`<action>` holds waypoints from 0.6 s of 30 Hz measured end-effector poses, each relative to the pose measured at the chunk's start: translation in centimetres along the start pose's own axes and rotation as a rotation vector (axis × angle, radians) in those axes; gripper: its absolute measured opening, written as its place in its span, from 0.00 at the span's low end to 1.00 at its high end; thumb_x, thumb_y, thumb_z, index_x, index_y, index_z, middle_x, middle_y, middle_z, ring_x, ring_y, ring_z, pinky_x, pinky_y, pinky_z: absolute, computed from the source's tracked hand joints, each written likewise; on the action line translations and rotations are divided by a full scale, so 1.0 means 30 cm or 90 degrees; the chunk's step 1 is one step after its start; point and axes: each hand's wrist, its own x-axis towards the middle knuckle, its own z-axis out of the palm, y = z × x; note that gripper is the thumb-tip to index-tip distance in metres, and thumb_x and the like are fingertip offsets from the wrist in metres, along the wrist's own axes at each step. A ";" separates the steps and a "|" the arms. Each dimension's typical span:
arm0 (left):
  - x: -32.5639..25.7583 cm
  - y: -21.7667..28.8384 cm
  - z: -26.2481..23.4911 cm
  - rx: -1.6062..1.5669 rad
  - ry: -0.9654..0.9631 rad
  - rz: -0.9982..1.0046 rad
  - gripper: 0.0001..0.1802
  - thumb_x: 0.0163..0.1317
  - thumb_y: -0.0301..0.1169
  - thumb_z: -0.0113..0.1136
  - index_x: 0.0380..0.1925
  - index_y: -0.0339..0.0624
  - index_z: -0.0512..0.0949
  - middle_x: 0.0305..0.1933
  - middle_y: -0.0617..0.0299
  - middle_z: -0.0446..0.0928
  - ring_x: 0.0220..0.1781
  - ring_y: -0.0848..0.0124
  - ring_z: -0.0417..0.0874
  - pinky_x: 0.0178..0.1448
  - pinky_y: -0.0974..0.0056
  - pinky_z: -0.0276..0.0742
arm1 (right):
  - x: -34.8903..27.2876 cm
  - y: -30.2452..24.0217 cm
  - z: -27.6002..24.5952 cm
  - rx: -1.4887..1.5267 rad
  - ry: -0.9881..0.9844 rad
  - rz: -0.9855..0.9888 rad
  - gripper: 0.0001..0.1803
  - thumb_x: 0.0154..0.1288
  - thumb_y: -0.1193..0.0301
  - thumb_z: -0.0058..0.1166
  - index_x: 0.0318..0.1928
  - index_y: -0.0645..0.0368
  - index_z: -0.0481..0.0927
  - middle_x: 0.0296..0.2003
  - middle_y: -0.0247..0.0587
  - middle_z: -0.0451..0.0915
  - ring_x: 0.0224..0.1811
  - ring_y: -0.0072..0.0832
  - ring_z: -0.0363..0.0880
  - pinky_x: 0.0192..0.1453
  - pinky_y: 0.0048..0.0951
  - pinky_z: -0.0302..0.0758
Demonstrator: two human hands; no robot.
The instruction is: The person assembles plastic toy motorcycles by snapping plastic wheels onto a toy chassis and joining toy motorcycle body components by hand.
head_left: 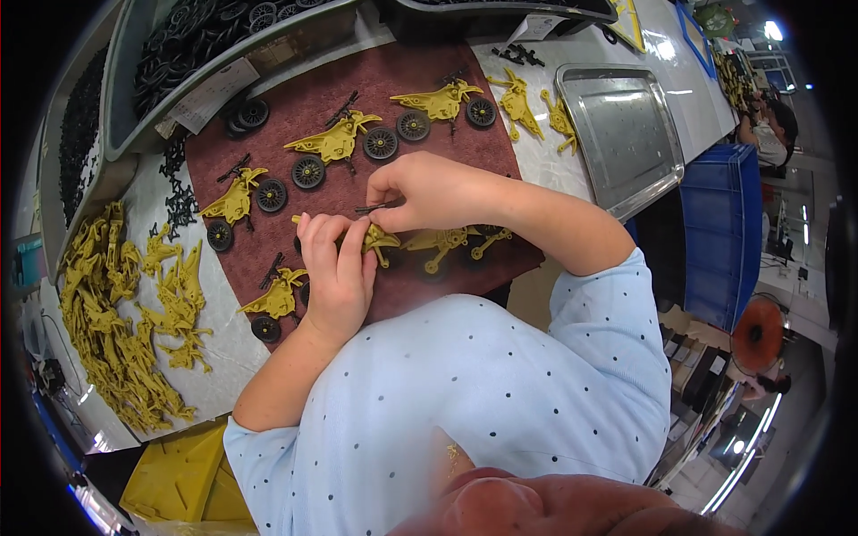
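Observation:
My left hand (338,268) is closed around a yellow plastic toy motorcycle body (382,239), partly hidden by my fingers. Just above it, the fingertips of my right hand (424,190) pinch a small black handlebar-like part (371,209), close to the body's upper side. Both hands are over a dark red cloth (295,103). Around them lie several yellow motorcycles with black wheels, among them one beyond my hands (332,143) and one to the left (234,201). Wheel-less yellow bodies (438,241) rest by my right forearm.
A heap of yellow bodies (112,313) covers the table's left side. Grey bins (259,76) of black wheels stand at the back. On the right are a metal tray (621,129) and a blue crate (722,237). A yellow crate (183,478) sits below the table edge.

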 end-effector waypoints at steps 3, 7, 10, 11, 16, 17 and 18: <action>-0.001 -0.001 0.002 -0.019 0.007 0.001 0.25 0.46 0.19 0.62 0.48 0.33 0.74 0.49 0.51 0.67 0.56 0.52 0.68 0.67 0.40 0.56 | -0.003 -0.003 -0.013 0.088 -0.054 0.051 0.13 0.60 0.69 0.57 0.40 0.67 0.80 0.32 0.43 0.83 0.33 0.27 0.81 0.40 0.27 0.76; 0.009 0.003 0.000 -0.019 0.009 -0.002 0.24 0.46 0.19 0.62 0.48 0.33 0.74 0.49 0.52 0.68 0.55 0.53 0.70 0.68 0.40 0.56 | -0.023 -0.042 -0.037 0.123 -0.073 0.109 0.13 0.62 0.69 0.56 0.41 0.68 0.80 0.32 0.43 0.84 0.33 0.25 0.82 0.41 0.27 0.76; 0.011 -0.001 0.005 -0.033 0.014 0.002 0.24 0.46 0.18 0.62 0.48 0.34 0.74 0.48 0.53 0.70 0.55 0.54 0.71 0.68 0.41 0.56 | -0.024 -0.022 -0.020 0.134 -0.057 0.111 0.14 0.60 0.69 0.56 0.41 0.68 0.80 0.33 0.45 0.84 0.35 0.29 0.82 0.41 0.28 0.77; 0.012 0.000 0.004 -0.039 0.013 0.000 0.24 0.46 0.18 0.62 0.48 0.34 0.74 0.48 0.53 0.70 0.54 0.54 0.71 0.68 0.41 0.56 | -0.024 -0.001 -0.003 0.085 -0.017 0.055 0.14 0.58 0.70 0.57 0.41 0.69 0.80 0.33 0.47 0.83 0.34 0.32 0.82 0.41 0.30 0.77; 0.014 -0.001 0.004 -0.051 -0.015 0.007 0.23 0.47 0.18 0.62 0.48 0.34 0.74 0.49 0.53 0.70 0.55 0.54 0.71 0.69 0.42 0.56 | -0.026 0.017 0.031 -0.004 0.083 -0.030 0.15 0.53 0.70 0.57 0.39 0.69 0.80 0.32 0.53 0.82 0.35 0.39 0.82 0.40 0.33 0.76; 0.014 -0.001 0.004 -0.049 -0.016 0.002 0.23 0.47 0.17 0.61 0.48 0.34 0.73 0.49 0.52 0.69 0.55 0.54 0.71 0.69 0.42 0.55 | -0.027 0.009 0.021 0.017 0.059 -0.006 0.15 0.53 0.69 0.57 0.38 0.70 0.80 0.31 0.53 0.82 0.35 0.39 0.82 0.41 0.33 0.76; 0.011 -0.001 0.005 -0.046 -0.016 -0.006 0.23 0.47 0.17 0.61 0.48 0.34 0.73 0.49 0.52 0.69 0.55 0.54 0.71 0.69 0.42 0.55 | -0.025 0.008 0.016 0.038 0.031 0.017 0.15 0.53 0.69 0.58 0.38 0.70 0.80 0.31 0.53 0.82 0.35 0.39 0.82 0.41 0.33 0.76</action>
